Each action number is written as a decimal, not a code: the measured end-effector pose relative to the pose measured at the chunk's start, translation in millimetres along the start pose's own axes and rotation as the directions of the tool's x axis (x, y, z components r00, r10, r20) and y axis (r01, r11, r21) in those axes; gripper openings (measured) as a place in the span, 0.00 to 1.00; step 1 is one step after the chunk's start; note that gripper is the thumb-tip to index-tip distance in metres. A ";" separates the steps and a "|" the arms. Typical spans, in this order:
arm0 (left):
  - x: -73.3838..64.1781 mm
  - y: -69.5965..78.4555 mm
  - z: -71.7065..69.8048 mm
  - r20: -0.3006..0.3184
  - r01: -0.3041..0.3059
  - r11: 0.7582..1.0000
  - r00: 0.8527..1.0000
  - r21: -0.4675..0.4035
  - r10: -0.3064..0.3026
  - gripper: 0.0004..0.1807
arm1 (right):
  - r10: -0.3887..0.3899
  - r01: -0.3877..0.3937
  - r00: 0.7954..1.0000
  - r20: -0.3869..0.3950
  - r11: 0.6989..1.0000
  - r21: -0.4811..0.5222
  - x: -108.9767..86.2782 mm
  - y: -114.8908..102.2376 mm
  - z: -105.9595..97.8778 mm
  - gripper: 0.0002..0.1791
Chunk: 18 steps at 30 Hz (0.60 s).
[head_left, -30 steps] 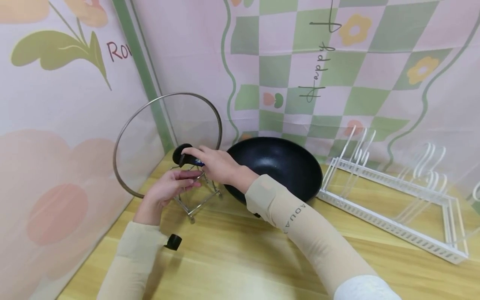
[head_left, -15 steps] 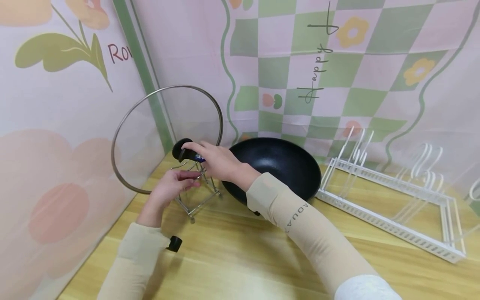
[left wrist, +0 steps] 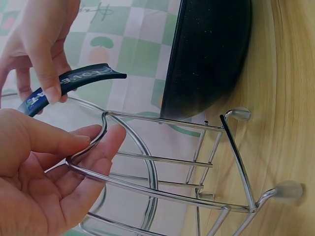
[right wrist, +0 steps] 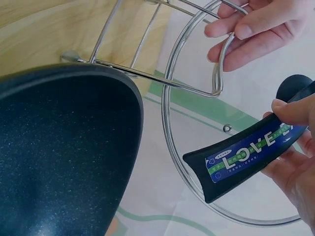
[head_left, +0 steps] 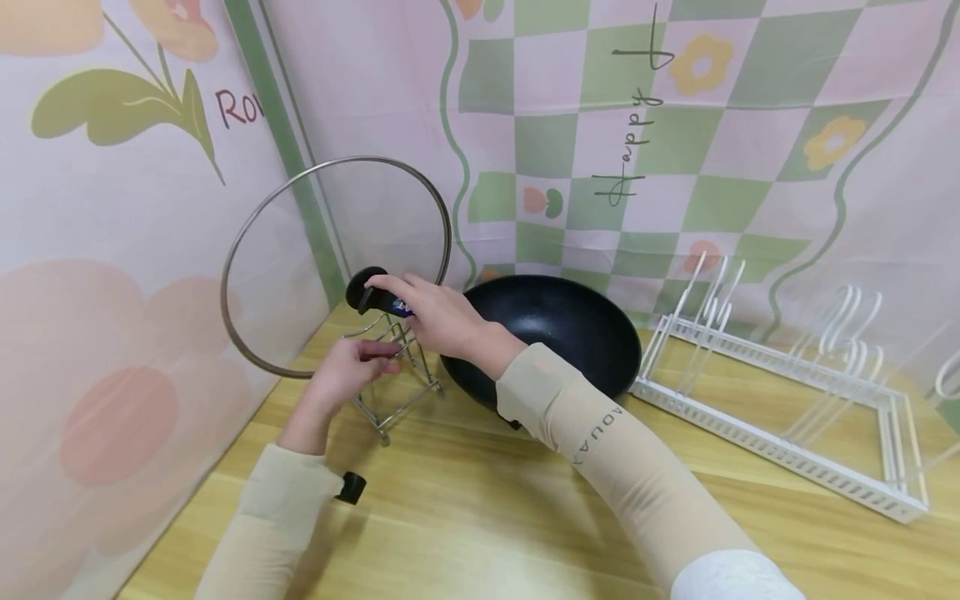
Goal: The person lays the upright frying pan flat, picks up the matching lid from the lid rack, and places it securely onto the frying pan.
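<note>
My right hand (head_left: 442,321) grips the black handle (right wrist: 246,152) of a large glass pot lid (head_left: 337,250) with a metal rim. The handle carries a blue label reading "LOVE". The lid stands nearly upright, tilted, behind the front of a chrome wire rack (left wrist: 147,191). Whether its lower rim touches the rack is hidden. My left hand (head_left: 347,375) pinches the bent front wire of that rack between thumb and fingers. In the left wrist view the rack's feet rest on the wooden table.
A black wok (head_left: 562,333) sits tilted just right of the wire rack, close to my right forearm. Farther right stands a white rack (head_left: 780,452) with upright hooked dividers. Patterned cloth walls (head_left: 487,133) rise behind and at left of the wooden table (head_left: 442,517).
My right hand has raised the lid a little, its rim and handle now higher in the head view. My left hand stays on the rack's wire. The wok has not moved.
</note>
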State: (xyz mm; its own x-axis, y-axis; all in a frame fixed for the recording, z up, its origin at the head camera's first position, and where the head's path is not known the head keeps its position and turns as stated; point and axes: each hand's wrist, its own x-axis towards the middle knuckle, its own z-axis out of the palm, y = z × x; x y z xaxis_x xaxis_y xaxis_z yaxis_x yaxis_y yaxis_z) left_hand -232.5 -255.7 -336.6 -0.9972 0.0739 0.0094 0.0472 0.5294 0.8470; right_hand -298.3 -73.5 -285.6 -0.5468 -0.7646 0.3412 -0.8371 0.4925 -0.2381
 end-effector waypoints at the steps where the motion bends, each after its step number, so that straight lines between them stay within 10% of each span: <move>1: 0.2 0.0 0.2 0.001 0.002 1.000 1.000 0.002 -0.002 0.16 | 0.001 -0.001 1.000 -0.003 1.000 0.000 -0.1 -0.1 -0.7 0.39; 18: 0.3 1.8 1.7 0.003 0.003 0.999 1.000 0.040 -0.003 0.17 | 0.034 -0.033 0.999 -0.022 0.999 0.033 -2.4 0.5 -9.3 0.39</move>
State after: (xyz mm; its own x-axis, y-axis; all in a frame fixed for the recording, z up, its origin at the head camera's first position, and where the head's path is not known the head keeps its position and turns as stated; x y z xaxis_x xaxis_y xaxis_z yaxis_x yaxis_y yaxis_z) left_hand -232.5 -253.3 -336.0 -0.9972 0.0751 0.0047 0.0463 0.5627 0.8254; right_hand -297.6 -67.6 -278.0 -0.5749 -0.7381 0.3531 -0.8178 0.5033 -0.2792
